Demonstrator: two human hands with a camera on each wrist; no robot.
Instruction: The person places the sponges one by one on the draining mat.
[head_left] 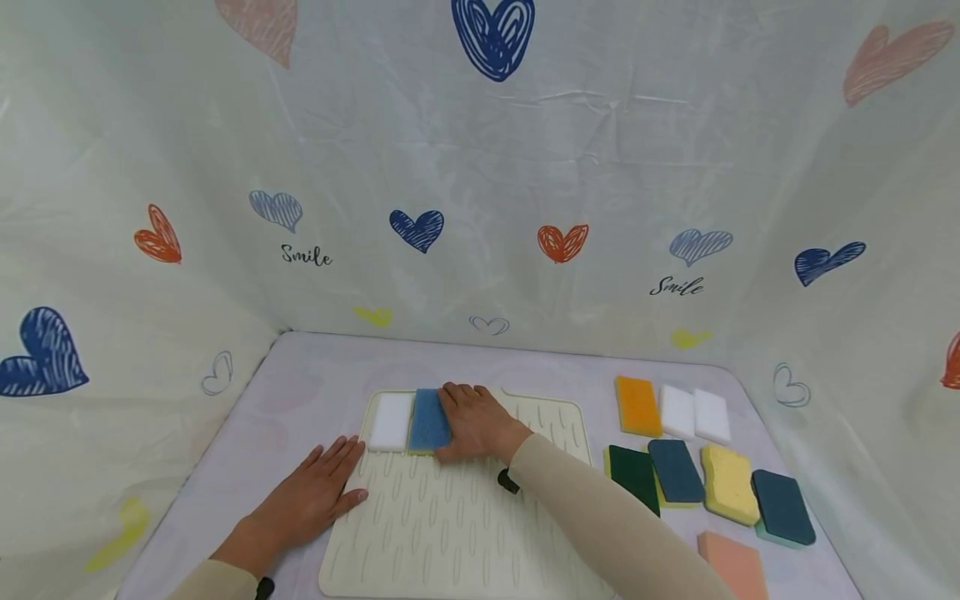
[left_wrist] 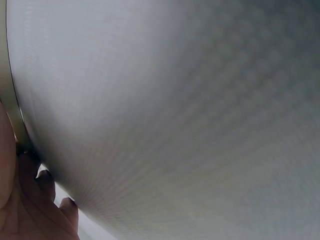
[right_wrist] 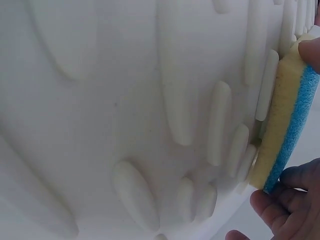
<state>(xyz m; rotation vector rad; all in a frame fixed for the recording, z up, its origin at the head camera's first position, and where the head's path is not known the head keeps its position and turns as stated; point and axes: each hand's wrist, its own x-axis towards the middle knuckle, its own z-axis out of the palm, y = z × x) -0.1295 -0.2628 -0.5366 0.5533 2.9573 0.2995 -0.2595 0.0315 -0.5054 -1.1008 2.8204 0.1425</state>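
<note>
A mat (head_left: 465, 517) lies on the table (head_left: 315, 367). 2 sponges (head_left: 429, 421) sit side by side at its far left corner. To its right, 8 more sponges (head_left: 675, 471) lie in rows.

The blue sponge (head_left: 429, 420) is lying flat on the ribbed cream mat (head_left: 450, 525), near the mat's 11 o'clock corner. It is a rectangular pad with a light blue top and a yellow foam layer underneath, its long side running toward 12 o'clock. Its left edge is sitting just beside the white sponge (head_left: 391, 422), which is occupying the corner itself. In the right wrist view the blue sponge (right_wrist: 285, 110) is showing its two layers edge-on, yellow against the mat's raised ribs (right_wrist: 220, 125), blue on the outer face.
</note>
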